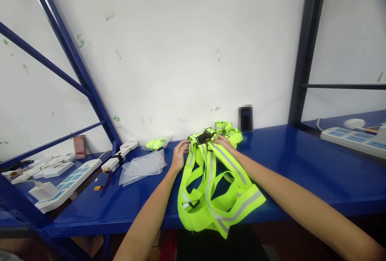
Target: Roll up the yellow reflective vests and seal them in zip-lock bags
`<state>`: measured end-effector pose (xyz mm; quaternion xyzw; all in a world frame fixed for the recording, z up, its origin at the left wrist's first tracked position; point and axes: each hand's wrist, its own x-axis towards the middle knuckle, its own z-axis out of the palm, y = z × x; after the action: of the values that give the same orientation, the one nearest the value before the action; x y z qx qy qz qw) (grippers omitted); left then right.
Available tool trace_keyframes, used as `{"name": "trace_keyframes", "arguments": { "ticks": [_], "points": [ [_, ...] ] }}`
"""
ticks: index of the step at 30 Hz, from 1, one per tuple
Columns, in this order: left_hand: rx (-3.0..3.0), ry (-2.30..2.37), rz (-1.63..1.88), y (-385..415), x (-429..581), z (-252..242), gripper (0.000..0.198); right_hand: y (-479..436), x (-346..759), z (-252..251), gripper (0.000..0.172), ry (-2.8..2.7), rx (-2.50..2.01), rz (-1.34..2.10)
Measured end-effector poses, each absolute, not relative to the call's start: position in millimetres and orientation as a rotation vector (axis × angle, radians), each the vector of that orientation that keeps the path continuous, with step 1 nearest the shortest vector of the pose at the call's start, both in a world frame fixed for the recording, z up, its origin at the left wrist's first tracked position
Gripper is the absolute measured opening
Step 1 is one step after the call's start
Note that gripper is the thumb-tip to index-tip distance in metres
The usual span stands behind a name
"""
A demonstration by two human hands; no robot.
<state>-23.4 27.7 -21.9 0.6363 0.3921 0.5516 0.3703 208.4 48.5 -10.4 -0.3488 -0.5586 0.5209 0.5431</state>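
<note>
A high-visibility strap harness (210, 180) lies on the blue tabletop (316, 168), directly before the person, its lower loops spilling over the front edge. The straps are fluorescent yellow-green with grey stripes and gather at a black buckle (203, 138) at the far end. The left hand (179, 155) is at the left side of that end, fingers bent and close together; whether they pinch the webbing I cannot tell. The right hand (226, 144) is at the opposite side, beside the buckle, its fingertips partly hidden, so their grip cannot be determined. A second yellow-green bundle (223, 126) sits just behind the right hand. Clear plastic bags (141, 169) lie left of the left hand, near a white fan (129, 145).
</note>
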Motion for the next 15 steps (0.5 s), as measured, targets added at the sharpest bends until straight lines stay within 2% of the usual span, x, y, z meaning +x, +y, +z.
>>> {"name": "trace_keyframes", "arguments": {
  "ticks": [4,6,10,15],
  "points": [
    [1.528,0.896,1.091,29,-4,-26,0.071,39,202,-13,0.034,-1.184,-0.874,1.214],
    [1.485,0.864,1.053,30,2,-28,0.082,32,197,-10,0.038,-1.211,-0.861,1.227],
    [1.505,0.893,1.12,31,-5,-22,0.078,22,191,-3,0.054,-1.252,-0.947,1.2],
    [1.873,1.282,1.34,32,-32,-15,0.07,25,201,5,0.052,-1.321,-0.897,1.259]
  ]
}}
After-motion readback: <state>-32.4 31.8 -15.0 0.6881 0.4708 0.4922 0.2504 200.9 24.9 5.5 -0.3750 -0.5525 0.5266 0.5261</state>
